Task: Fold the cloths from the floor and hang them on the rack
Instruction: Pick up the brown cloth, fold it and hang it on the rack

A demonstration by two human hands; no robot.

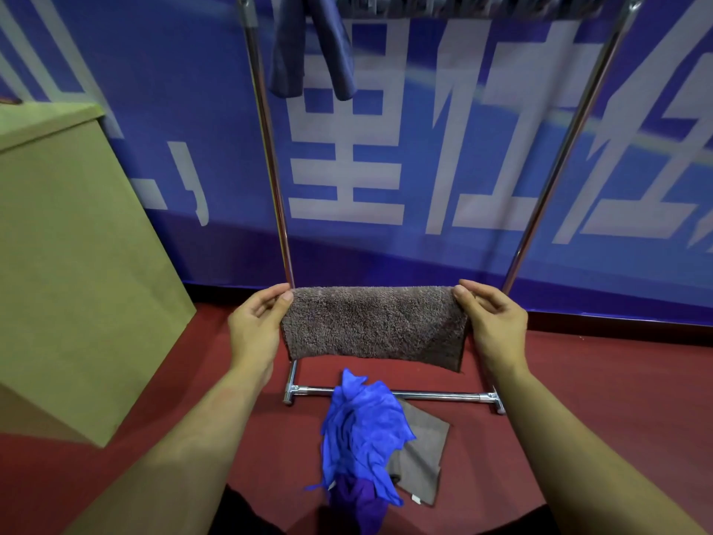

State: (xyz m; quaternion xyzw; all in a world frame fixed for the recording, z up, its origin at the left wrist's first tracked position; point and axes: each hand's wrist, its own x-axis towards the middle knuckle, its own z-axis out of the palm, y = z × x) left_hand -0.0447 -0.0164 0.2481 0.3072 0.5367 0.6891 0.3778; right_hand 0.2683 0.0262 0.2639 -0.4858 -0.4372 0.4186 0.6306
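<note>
A brown terry cloth [373,322], folded over, hangs stretched between my hands in front of the metal rack [270,148]. My left hand [256,322] pinches its upper left corner and my right hand [492,318] pinches the upper right corner. On the red floor below lies a crumpled blue cloth [362,430], partly covering a flat grey-brown cloth [422,457]; a purple cloth [362,503] shows under the blue one. A dark blue cloth [308,48] hangs over the rack's top bar, with more cloths along the bar to its right.
A tan cardboard box [69,256] stands at the left. A blue banner with white characters [386,148] covers the wall behind the rack. The rack's lower bar [432,395] crosses the floor just beyond the cloth pile.
</note>
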